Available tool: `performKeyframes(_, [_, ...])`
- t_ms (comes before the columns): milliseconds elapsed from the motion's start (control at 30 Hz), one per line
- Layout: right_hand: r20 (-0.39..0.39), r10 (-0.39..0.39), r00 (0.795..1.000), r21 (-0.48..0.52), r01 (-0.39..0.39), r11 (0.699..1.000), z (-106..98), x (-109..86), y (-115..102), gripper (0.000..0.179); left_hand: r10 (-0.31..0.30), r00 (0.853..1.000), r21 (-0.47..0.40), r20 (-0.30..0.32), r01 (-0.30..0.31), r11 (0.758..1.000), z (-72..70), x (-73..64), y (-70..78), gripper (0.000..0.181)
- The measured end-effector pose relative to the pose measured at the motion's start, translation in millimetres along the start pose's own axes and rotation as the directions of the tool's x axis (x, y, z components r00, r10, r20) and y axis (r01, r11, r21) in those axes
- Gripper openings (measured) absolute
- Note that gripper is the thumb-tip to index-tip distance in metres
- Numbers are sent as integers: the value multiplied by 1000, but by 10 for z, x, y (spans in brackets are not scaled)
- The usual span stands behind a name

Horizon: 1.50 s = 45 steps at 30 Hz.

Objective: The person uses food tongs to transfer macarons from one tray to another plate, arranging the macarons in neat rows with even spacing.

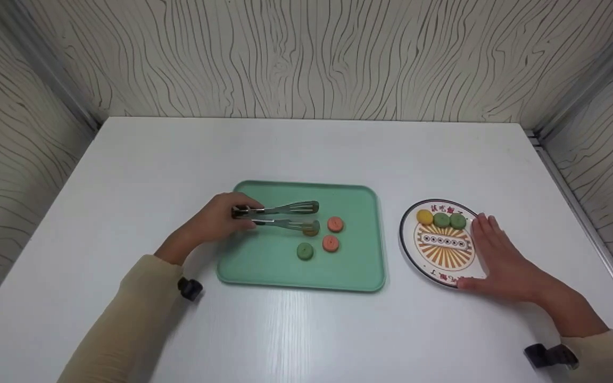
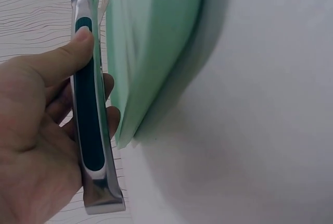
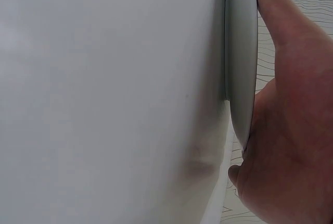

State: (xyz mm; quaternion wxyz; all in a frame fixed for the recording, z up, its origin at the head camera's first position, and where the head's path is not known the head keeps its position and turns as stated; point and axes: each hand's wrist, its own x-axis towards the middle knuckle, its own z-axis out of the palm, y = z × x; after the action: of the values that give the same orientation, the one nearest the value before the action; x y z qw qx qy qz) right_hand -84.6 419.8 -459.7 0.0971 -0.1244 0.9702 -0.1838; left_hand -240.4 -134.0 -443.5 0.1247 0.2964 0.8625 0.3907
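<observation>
My left hand (image 1: 220, 217) holds metal tongs (image 1: 288, 208) with dark grip insets, thumb on one arm and fingers on the other. In the left wrist view the tongs (image 2: 91, 104) run upward from the hand, arms a little spread. Their slotted ends hang over the green tray (image 1: 258, 271), the nearer one overlapping a yellowish macaron (image 1: 311, 233). Two pink macarons (image 1: 330, 243) and a green macaron (image 1: 305, 251) lie nearby. My right hand (image 1: 511, 266) rests along the right rim of a round plate (image 1: 415, 255), fingers straight, thumb at its near edge.
On the plate's far side sit a yellow macaron (image 1: 424, 217) and two green macarons (image 1: 449, 221) in a row. Tray and plate stand apart on the white table (image 1: 306, 154). A wood-grain patterned wall panel (image 1: 306, 58) rises behind the table.
</observation>
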Motion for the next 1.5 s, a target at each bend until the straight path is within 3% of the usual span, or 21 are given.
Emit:
performKeyframes(567, [17,42,999,5,-42,999,8,6,-5,130,-11,1000,8,22,11,1000,19,19,-9,35])
performKeyframes(933, [-9,2,1000,-6,-2,1000,6,-8,6,128,6,999,1,37,-6,1000,22,26,-3,34])
performKeyframes(1500, [-21,-7,1000,-15,7,1000,36,1,38,129,-2,1000,10,-4,2,1000,73,40,-2,30])
